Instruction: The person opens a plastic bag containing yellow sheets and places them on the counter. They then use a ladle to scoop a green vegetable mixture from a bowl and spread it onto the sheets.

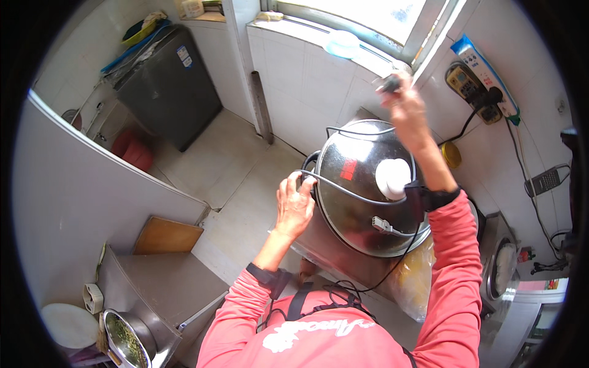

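A large electric pot with a glass lid [343, 147] and white knob [393, 178] stands before me. A grey power cord [350, 192] loops over the lid, and its pale connector [381, 225] lies on the glass near the front. At the pot's left black handle [311, 161], my left hand [293, 207] has its fingers bent around the cord; their exact hold is partly hidden. Beyond the lid, near the windowsill, my right hand [406, 113] is raised and closed on a small dark object [389, 84], too smeared by motion to name.
A power strip [488, 76] and socket [469, 89] with a black plug are on the right wall. A plastic bag [412, 279] of yellow contents lies beside the pot. A metal bowl [126, 337] of chopped greens stands lower left; a grey washing machine [169, 86] is farther back.
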### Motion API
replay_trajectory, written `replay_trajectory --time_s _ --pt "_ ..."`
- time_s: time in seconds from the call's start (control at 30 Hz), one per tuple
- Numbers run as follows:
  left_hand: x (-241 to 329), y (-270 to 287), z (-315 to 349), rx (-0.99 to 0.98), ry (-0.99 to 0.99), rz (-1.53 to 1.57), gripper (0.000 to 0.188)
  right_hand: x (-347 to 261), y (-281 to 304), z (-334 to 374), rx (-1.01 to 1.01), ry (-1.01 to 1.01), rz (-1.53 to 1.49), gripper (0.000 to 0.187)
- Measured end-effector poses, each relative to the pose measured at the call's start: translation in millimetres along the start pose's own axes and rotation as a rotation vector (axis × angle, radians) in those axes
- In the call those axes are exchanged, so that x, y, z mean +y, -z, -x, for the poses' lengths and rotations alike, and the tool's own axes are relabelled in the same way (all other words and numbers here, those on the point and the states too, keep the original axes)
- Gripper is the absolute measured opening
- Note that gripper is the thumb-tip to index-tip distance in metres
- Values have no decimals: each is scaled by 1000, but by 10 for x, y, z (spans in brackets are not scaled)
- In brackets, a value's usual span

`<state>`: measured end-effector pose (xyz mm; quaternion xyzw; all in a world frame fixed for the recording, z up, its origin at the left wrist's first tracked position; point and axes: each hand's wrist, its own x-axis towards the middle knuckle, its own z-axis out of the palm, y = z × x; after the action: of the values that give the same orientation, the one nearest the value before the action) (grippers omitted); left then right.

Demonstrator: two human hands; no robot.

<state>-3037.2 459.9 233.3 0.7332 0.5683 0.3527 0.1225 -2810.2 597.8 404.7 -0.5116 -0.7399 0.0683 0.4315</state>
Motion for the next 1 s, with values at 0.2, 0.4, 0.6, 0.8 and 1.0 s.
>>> replay_trajectory --time_s 0.2,0.4,0.6,0.8,1.0 --pt "-139 18 -125 -10 -69 -55 38 -662 1546 425 348 224 -243 41" --pt "-259 -19 -368 -22 -211 6 26 -1678 2422 1193 374 232 -853 59" --pt "-563 537 -353 58 -155 188 17 -2042 2561 1589 472 113 -753 55" --pt "-1459 1726 170 150 249 800 13 -851 2189 1681 752 -612 -551 34" --pt "-1195 2365 513 -185 423 676 33 507 1751 1149 595 -656 -561 17"
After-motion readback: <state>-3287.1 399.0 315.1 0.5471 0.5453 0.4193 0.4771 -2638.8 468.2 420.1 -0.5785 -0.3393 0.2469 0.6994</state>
